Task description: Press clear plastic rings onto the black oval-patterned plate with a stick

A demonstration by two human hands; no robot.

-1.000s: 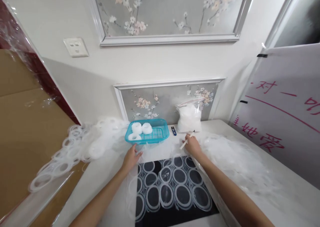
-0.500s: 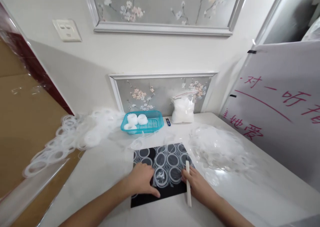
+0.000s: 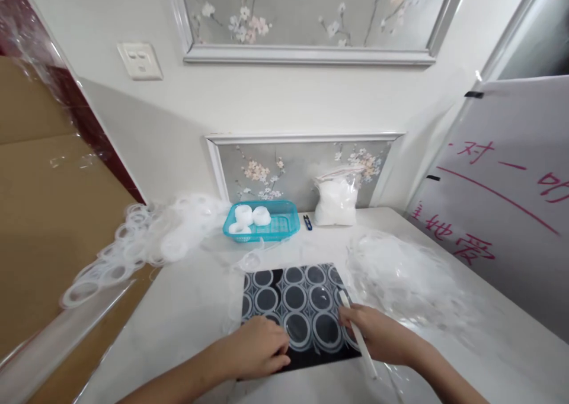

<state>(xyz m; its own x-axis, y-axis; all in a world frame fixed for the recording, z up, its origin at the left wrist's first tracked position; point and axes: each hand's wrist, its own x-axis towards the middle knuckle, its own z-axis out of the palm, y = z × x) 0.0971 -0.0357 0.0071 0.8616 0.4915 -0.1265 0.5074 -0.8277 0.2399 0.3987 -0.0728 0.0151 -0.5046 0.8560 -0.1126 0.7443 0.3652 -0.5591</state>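
- White board [image 3: 511,214], leaning at the right edge of the table [image 3: 186,309]: handwritten red Chinese characters in two rows with a slanted red line between them.
- Upper row: "对", "一" and a cut-off "听" can be read.
- Lower row: "地" and "爱" can be read; the first character is partly hidden.
- No other text, label, brand or number can be read.
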